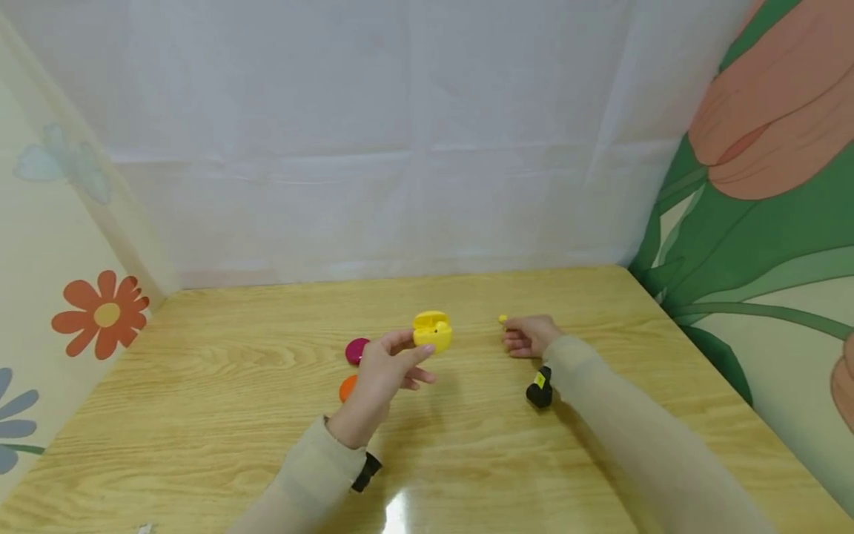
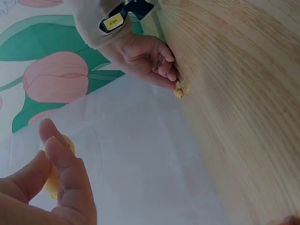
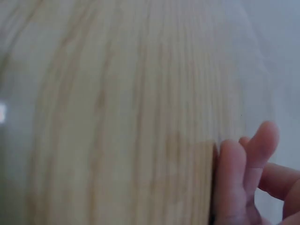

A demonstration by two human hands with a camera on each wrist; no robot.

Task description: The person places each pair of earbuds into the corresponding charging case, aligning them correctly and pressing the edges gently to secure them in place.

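My left hand (image 1: 387,371) holds a yellow earbud case (image 1: 438,340) above the table, thumb on its near side and lid raised. One yellow earbud (image 1: 443,327) shows in the case. To the right, my right hand (image 1: 531,336) pinches another yellow earbud (image 1: 502,319) with thumb and forefinger, low over the tabletop. The left wrist view shows that earbud (image 2: 178,92) at the right fingertips, close to the wood. There, the left fingers cover most of the case (image 2: 51,180). In the right wrist view, the fingers (image 3: 231,173) appear but the earbud is hidden.
On the wood-grain table (image 1: 200,415), a magenta round object (image 1: 356,351) and an orange one (image 1: 347,388) lie beside the left hand, partly covered by it. A white sheet (image 1: 373,148) hangs behind the table. Flower-painted walls (image 1: 767,245) stand on both sides.
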